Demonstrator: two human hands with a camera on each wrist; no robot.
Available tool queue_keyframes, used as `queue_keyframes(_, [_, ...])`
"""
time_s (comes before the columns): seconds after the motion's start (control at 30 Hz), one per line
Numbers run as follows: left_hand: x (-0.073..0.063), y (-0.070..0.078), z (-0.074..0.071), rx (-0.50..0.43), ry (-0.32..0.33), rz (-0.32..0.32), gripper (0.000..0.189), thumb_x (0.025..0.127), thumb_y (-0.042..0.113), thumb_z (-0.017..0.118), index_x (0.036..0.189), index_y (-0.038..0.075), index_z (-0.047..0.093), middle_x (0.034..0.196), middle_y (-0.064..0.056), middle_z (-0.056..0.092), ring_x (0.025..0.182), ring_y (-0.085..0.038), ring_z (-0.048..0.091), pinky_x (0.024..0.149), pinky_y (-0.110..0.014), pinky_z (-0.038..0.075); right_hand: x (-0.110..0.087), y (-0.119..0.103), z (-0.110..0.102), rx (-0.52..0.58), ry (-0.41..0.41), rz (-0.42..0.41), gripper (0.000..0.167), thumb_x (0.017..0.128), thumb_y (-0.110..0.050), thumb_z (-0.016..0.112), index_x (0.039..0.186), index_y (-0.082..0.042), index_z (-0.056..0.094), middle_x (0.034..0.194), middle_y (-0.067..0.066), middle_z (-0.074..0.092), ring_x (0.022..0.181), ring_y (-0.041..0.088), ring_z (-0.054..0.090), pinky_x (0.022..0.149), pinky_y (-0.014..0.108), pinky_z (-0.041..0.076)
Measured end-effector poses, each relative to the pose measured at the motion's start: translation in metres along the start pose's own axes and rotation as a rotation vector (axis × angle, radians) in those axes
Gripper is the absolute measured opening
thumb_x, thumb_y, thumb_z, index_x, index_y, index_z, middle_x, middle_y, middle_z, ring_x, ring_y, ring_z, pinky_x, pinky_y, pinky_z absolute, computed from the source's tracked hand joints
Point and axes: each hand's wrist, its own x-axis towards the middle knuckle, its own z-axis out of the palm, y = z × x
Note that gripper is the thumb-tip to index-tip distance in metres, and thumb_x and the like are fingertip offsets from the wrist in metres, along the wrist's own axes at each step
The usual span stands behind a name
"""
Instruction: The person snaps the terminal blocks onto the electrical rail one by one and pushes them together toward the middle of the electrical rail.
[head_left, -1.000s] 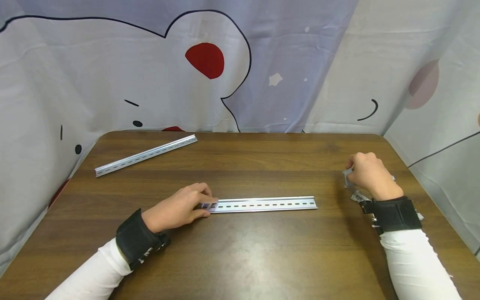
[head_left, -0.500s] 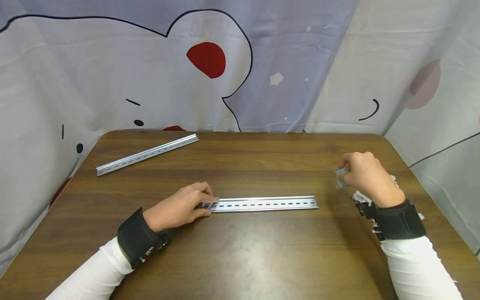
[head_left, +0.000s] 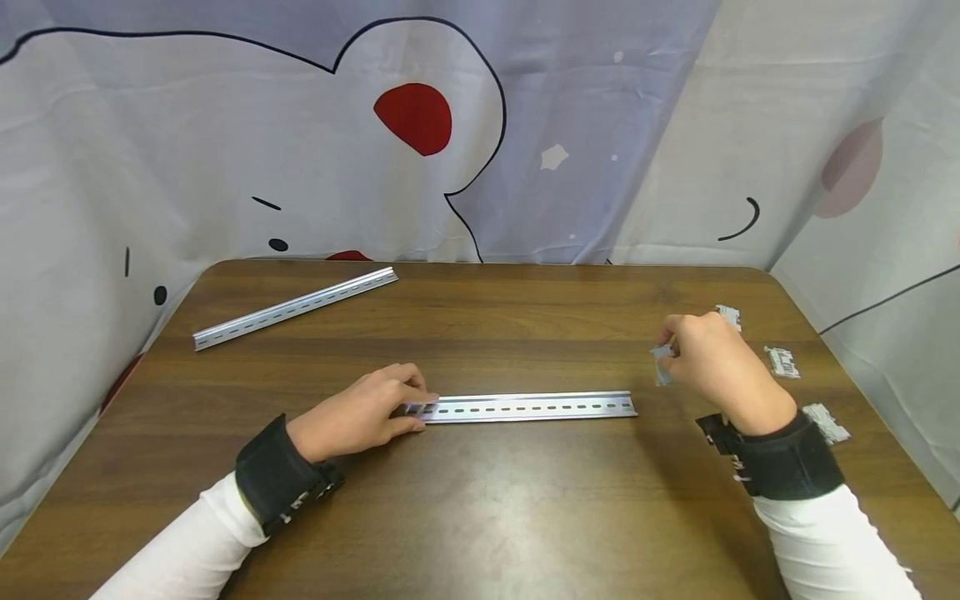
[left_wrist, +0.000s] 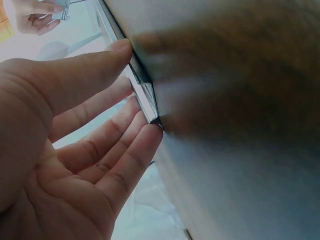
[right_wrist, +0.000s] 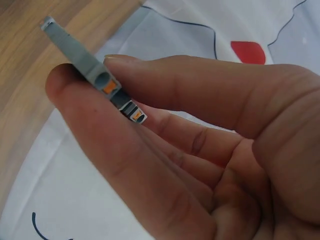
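Observation:
A slotted metal DIN rail (head_left: 525, 407) lies lengthwise across the middle of the table. My left hand (head_left: 356, 414) holds its left end, the thumb on one long edge and the fingertips on the opposite edge, as the left wrist view (left_wrist: 142, 95) shows the rail between them. To the right of the rail and above the table, my right hand (head_left: 727, 367) pinches a thin grey terminal block (right_wrist: 92, 65) between thumb and index finger. Orange parts and round holes show along the block's narrow side. In the head view the fingers partly hide the block.
Another DIN rail (head_left: 296, 309) lies slanted at the back left. Along the right side lie more grey blocks: one at the back (head_left: 729, 317), a middle block (head_left: 782, 362) and a near block (head_left: 827, 423) beside my right wrist. A printed curtain (head_left: 570, 125) hangs behind the table.
My right hand has moved left with the terminal block, towards the rail's right end, uncovering the blocks at the right. My left hand stays on the rail.

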Motion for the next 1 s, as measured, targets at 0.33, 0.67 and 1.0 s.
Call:
queue_keyframes(0.33, [0.0, -0.002, 0.0, -0.01, 0.008, 0.019, 0.035, 0.086, 0.019, 0.076, 0.119, 0.008, 0.071, 0.105, -0.001, 0.059, 0.092, -0.016, 0.058, 0.075, -0.03, 0.049, -0.001, -0.011, 0.006, 0.014, -0.049, 0.002, 0.01, 0.075, 0.0, 0.066, 0.085, -0.001, 0.068, 0.069, 0.004, 0.065, 0.061, 0.017, 0.061, 0.055, 0.038, 0.049])
queue_keyframes(0.67, [0.0, -0.001, 0.0, -0.024, 0.022, 0.016, 0.035, 0.086, 0.018, 0.076, 0.118, 0.009, 0.07, 0.105, -0.002, 0.059, 0.093, -0.016, 0.059, 0.076, -0.032, 0.05, -0.001, -0.024, 0.02, 0.033, -0.137, -0.03, 0.011, 0.075, 0.001, 0.061, 0.082, -0.003, 0.067, 0.069, 0.003, 0.06, 0.06, 0.018, 0.053, 0.055, 0.035, 0.045])
queue_keyframes(1.0, [-0.001, 0.0, 0.0, -0.025, 0.011, -0.006, 0.035, 0.086, 0.019, 0.076, 0.12, 0.009, 0.069, 0.106, -0.002, 0.059, 0.093, -0.016, 0.058, 0.076, -0.031, 0.05, 0.001, -0.028, 0.029, 0.027, -0.206, -0.023, 0.013, 0.072, 0.003, 0.064, 0.083, -0.002, 0.068, 0.073, 0.004, 0.061, 0.057, 0.017, 0.049, 0.053, 0.03, 0.042])
